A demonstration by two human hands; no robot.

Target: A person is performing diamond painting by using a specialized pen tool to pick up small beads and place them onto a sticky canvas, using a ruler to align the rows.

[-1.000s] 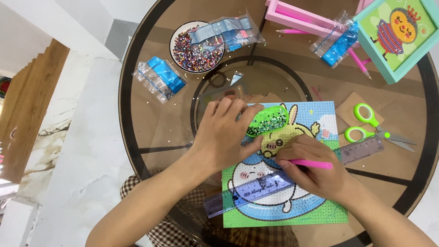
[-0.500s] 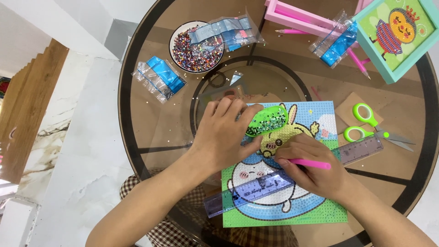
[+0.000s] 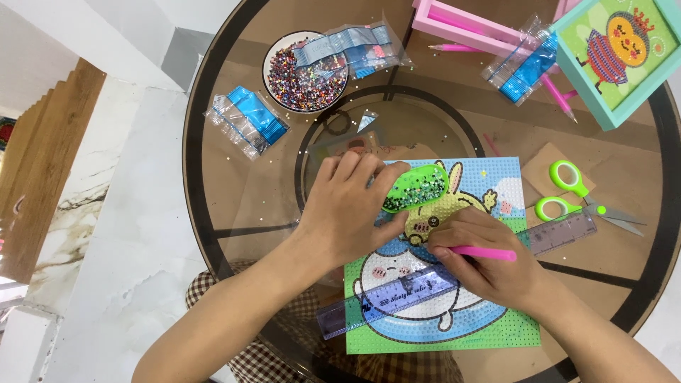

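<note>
A square bead-art canvas (image 3: 496,323) with a cartoon rabbit lies on the round glass table. My left hand (image 3: 347,209) rests on the canvas's upper left part and steadies a green oval tray (image 3: 415,187) of small beads with its fingertips. My right hand (image 3: 489,262) grips a pink pen (image 3: 486,252), its tip down on the canvas near the rabbit's face. A clear purple ruler (image 3: 397,292) lies slantwise across the canvas, under my right hand.
Green-handled scissors (image 3: 571,191) lie right of the canvas. A white bowl of mixed beads (image 3: 301,78) and several small bead packets (image 3: 248,120) sit at the back left. A pink frame (image 3: 461,25), another pink pen (image 3: 557,96) and a framed teal picture (image 3: 621,50) are at the back right.
</note>
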